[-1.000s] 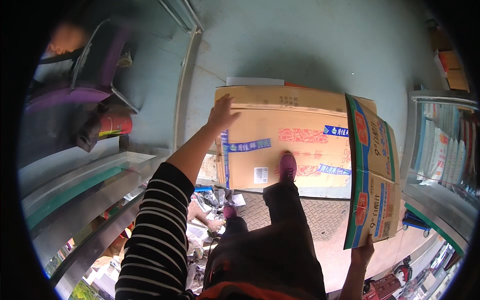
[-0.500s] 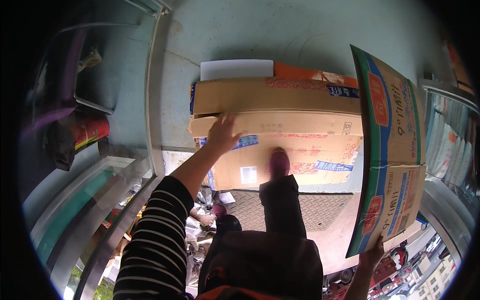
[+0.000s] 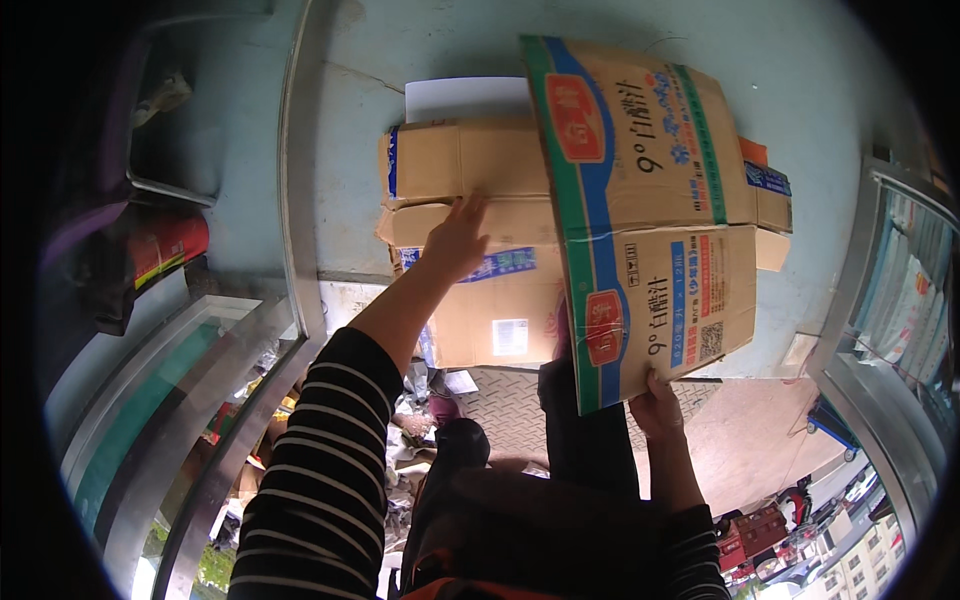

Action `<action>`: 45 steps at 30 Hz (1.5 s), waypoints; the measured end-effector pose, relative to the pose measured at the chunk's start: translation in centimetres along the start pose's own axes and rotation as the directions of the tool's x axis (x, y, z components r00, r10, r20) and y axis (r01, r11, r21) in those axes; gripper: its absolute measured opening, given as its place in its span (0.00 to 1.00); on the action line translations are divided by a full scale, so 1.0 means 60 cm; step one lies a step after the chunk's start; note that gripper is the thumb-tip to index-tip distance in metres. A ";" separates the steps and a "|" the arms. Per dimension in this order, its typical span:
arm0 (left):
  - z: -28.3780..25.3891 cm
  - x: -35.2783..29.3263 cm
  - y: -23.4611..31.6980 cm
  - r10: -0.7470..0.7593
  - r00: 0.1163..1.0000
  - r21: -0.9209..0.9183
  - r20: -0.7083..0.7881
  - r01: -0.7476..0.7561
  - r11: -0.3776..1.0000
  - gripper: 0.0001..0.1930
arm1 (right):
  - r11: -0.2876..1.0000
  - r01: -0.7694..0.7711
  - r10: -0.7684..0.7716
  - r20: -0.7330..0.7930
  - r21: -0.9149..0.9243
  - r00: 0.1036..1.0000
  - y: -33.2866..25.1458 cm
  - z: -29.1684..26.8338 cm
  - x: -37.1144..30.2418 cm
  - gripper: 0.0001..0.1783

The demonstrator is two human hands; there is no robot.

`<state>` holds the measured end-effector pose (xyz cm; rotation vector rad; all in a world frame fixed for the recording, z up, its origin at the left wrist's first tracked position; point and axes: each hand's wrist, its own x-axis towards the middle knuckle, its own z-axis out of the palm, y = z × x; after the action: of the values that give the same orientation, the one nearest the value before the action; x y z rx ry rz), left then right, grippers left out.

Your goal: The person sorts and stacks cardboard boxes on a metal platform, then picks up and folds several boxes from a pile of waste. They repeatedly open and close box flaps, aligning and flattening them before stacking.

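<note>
Well to the left of the left hand I see a red item (image 3: 175,240) with a yellow stripe, too dark to name, and nearer to it a metal frame (image 3: 303,180). Scraps (image 3: 402,480) lie below the hand, towards the person's body, and a purple shoe (image 3: 445,407) is just beside them.

I have the left hand (image 3: 458,240) unclenched, fingers extended and thumb apart, laid over the flattened cartons (image 3: 505,295) near a fold; I can't tell how hard it presses. A blue tape strip (image 3: 508,264) runs just right of it, a white label (image 3: 510,338) sits below, and a white panel (image 3: 465,98) shows beyond the cartons.

The sheet (image 3: 690,290), printed cardboard with green and blue bands, stands tilted right of the left hand and covers part of the cartons. I have the right hand (image 3: 658,408) pinching its lower edge, thumb on the printed face. Further right of that hand are a blue trolley (image 3: 832,428) and, lower, a red vehicle (image 3: 755,535).
</note>
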<state>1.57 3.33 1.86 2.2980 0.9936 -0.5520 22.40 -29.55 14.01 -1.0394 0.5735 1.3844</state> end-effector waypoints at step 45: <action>-0.079 0.020 0.025 -0.291 0.937 -0.030 -0.193 0.291 0.956 0.47 | 0.592 0.175 -0.449 -0.141 -0.787 0.882 -0.281 -0.151 0.198 0.34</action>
<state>4.14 6.18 5.26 2.2500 1.4446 -0.4460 42.54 -29.08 3.99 -1.9906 -0.0261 1.1208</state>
